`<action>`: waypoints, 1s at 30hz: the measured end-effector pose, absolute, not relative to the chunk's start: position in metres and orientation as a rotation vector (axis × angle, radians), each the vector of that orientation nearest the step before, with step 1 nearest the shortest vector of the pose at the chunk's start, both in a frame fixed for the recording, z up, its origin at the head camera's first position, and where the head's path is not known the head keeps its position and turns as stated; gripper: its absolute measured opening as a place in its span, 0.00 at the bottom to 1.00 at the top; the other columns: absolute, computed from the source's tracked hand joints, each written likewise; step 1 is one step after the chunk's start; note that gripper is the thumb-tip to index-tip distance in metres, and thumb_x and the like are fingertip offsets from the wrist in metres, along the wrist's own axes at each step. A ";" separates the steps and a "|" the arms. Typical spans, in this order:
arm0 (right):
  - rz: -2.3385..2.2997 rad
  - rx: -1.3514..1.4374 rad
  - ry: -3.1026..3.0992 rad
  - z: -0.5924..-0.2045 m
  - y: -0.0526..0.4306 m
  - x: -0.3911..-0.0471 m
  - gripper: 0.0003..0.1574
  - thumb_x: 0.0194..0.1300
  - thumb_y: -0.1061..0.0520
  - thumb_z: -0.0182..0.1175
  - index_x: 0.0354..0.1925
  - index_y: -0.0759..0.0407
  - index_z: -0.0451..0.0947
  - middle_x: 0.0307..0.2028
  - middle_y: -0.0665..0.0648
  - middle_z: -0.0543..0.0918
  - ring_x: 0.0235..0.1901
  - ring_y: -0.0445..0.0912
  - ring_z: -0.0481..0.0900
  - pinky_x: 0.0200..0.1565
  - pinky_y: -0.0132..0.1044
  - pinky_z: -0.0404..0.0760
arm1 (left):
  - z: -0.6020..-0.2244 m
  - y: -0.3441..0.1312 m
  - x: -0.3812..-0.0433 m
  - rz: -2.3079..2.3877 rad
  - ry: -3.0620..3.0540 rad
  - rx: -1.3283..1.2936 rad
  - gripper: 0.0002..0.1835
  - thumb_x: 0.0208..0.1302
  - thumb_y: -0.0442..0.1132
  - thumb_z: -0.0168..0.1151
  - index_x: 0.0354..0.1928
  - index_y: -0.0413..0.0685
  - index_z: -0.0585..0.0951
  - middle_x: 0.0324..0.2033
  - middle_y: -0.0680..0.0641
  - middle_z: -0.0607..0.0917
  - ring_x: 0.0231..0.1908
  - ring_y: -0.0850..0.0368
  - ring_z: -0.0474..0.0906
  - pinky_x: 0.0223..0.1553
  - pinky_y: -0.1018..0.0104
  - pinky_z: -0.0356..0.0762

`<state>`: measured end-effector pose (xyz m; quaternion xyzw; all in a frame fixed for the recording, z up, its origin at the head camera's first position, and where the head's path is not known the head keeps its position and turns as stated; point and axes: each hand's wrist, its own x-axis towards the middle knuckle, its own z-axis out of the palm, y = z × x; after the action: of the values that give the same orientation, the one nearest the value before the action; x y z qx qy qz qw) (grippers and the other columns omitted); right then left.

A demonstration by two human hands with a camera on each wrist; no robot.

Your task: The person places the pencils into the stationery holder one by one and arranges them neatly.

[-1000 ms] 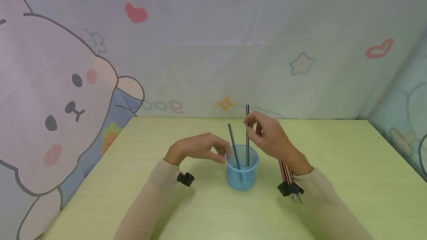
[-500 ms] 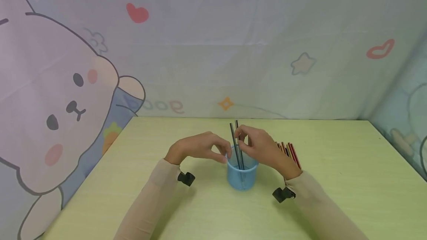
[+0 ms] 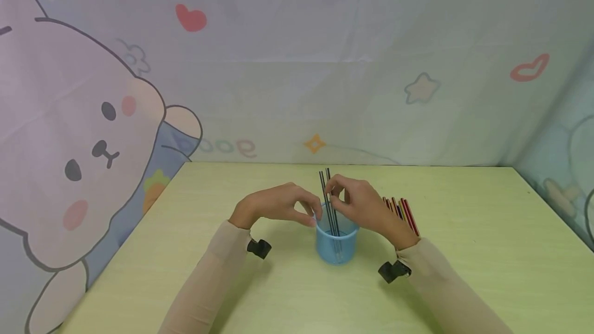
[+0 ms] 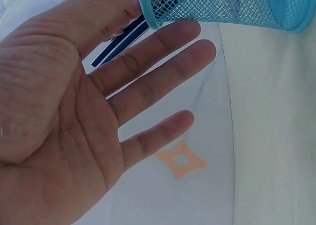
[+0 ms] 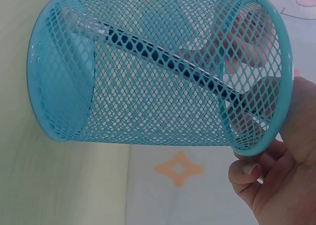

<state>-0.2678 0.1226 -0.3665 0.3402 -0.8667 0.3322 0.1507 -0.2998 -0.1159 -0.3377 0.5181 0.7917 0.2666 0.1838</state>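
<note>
A light blue mesh pencil cup stands upright on the table. My left hand is at its left rim, thumb and forefinger closing on the edge. In the left wrist view the other fingers stretch out past the rim. My right hand reaches over the cup from the right and pinches a dark striped pencil between thumb and forefinger. That pencil's lower end is inside the cup. Beside it leans another dark striped pencil, also in the cup. Through the mesh a dark pencil slants across the right wrist view.
Several red, yellow and dark pencils lie together on the table right of the cup, partly behind my right wrist. A printed cloth backdrop hangs along the table's back edge. Each wrist wears a small black camera.
My right hand has moved left and lowered the pencil into the cup beside the other one. During the last half second it has barely moved. The left hand stays at the rim.
</note>
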 end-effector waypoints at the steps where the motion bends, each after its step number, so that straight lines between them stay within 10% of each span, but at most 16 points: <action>1: 0.954 0.972 -2.487 -0.367 0.122 -0.268 0.10 0.65 0.65 0.59 0.44 0.54 0.78 0.32 0.48 0.83 0.18 0.37 0.66 0.21 0.32 0.70 | -0.338 -0.116 -0.300 0.751 2.232 1.459 0.04 0.67 0.40 0.67 0.42 0.53 0.84 0.40 0.61 0.86 0.47 0.63 0.83 0.51 0.67 0.79; 30: 0.954 1.051 -2.527 -0.350 0.155 -0.274 0.10 0.71 0.65 0.58 0.40 0.51 0.82 0.39 0.45 0.84 0.35 0.42 0.79 0.36 0.36 0.79 | -0.337 -0.114 -0.300 0.739 2.238 1.451 0.03 0.68 0.40 0.66 0.41 0.53 0.84 0.41 0.56 0.87 0.46 0.64 0.83 0.51 0.67 0.79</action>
<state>-0.2745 0.1546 -0.3497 0.3600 -0.8654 0.3267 0.1213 -0.2996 -0.1144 -0.3374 0.5151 0.7944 0.2625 0.1861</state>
